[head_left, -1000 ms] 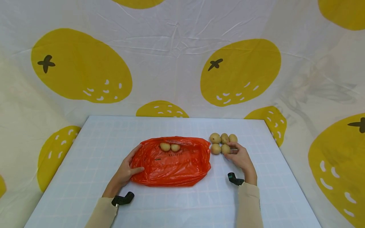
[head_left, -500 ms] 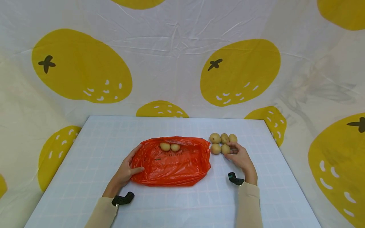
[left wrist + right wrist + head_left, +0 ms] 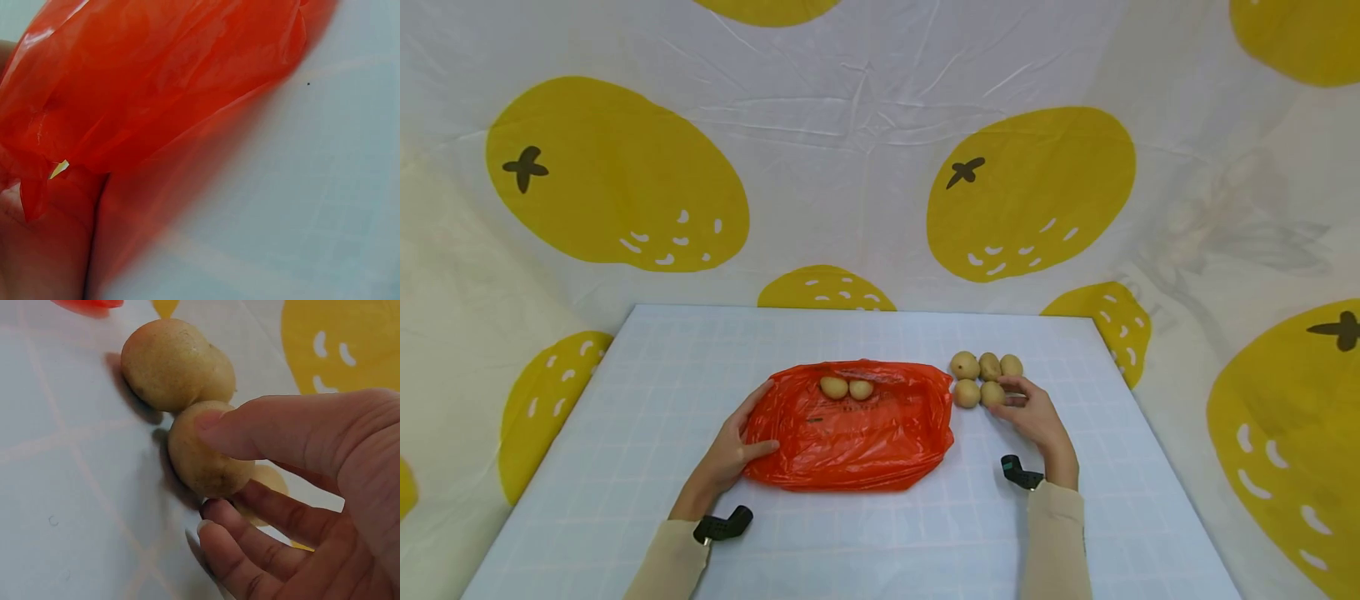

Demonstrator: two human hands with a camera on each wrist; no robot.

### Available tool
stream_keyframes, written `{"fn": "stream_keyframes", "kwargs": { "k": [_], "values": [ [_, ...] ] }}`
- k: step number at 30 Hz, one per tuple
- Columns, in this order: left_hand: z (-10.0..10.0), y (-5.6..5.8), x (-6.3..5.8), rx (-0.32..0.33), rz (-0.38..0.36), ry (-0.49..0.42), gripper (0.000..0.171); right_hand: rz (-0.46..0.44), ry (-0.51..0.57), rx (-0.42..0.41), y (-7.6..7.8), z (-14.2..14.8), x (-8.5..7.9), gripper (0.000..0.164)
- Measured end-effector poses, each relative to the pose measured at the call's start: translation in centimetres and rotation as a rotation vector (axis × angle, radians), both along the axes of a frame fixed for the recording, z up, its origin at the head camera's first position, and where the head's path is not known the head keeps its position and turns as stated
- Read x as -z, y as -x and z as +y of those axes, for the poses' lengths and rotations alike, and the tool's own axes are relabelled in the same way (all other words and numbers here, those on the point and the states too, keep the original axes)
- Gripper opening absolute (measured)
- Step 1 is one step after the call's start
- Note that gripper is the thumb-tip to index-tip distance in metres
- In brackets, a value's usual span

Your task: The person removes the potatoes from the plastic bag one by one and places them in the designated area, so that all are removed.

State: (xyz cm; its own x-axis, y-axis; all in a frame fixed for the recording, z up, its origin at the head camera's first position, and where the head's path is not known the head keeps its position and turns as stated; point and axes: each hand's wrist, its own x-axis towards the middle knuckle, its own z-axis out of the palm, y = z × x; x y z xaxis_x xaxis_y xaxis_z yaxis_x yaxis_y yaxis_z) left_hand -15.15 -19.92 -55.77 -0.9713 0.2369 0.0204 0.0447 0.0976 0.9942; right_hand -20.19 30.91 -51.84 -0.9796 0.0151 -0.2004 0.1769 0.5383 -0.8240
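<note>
Head: left hand [image 3: 730,446] is gripping the red bag [image 3: 857,442] at nine o'clock, two potatoes [image 3: 833,387] are lying inside toward twelve | right hand [image 3: 1033,412] is pinching a potato [image 3: 992,393] beyond the bag's three o'clock, four others [image 3: 965,365] are sitting from its nine to one | Left wrist: palm [image 3: 44,250] is touching the bag at seven | Right wrist: thumb [image 3: 256,428] is pressing the pinched potato from three

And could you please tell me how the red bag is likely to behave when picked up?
The red bag would probably flop and crumple, since its film is wrinkled and thin-looking. Its glossy surface may feel slippery. The two potatoes lying in it could roll if it tilts, being rounded.
</note>
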Motion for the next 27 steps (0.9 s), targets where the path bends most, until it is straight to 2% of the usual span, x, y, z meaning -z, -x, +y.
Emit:
{"fn": "stream_keyframes", "kwargs": {
  "k": [5, 16, 27],
  "values": [
    [0.0, 0.0, 0.0, -0.003, 0.002, 0.008, 0.1, 0.024, -0.042, -0.008, -0.4, 0.2, -0.8, 0.062],
    [-0.1, 0.0, 0.2, -0.004, 0.002, 0.012, 0.1, 0.119, -0.111, -0.079, -0.7, -0.3, -4.4, 0.072],
    [-0.1, 0.0, 0.3, -0.003, 0.007, 0.012, 0.1, 0.166, -0.109, -0.159, -1.0, -3.7, -7.8, 0.072]
  ]
}}
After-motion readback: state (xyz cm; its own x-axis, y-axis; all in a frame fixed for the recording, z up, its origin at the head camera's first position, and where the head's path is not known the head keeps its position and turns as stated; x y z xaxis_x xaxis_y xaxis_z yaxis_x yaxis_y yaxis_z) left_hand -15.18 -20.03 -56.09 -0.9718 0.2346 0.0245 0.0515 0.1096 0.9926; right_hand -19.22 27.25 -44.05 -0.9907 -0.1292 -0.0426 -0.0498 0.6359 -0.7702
